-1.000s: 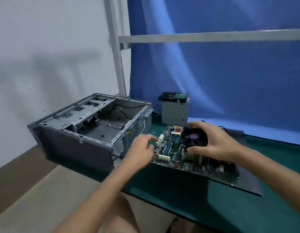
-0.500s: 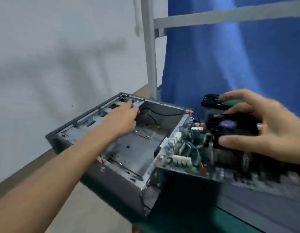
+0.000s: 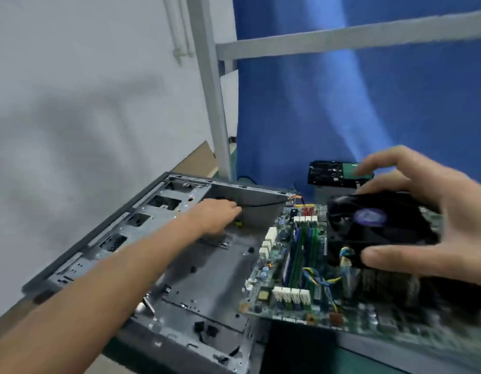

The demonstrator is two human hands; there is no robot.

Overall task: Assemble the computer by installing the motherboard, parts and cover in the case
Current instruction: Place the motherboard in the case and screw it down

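Right hand fingers clamp the fan on the motherboard. The left hand is inside the case; I cannot tell its grip.

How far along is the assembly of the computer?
Done: only preparation; the case lies open, no board in it. In hand: the right hand holds the motherboard by its cooler fan over the case's right edge; the left hand reaches toward a black cable inside. Left: seating the board, the drive behind, closing up.

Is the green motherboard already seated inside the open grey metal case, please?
No: the right hand holds the green motherboard by its black cooler fan, raised at the edge of the grey metal case.
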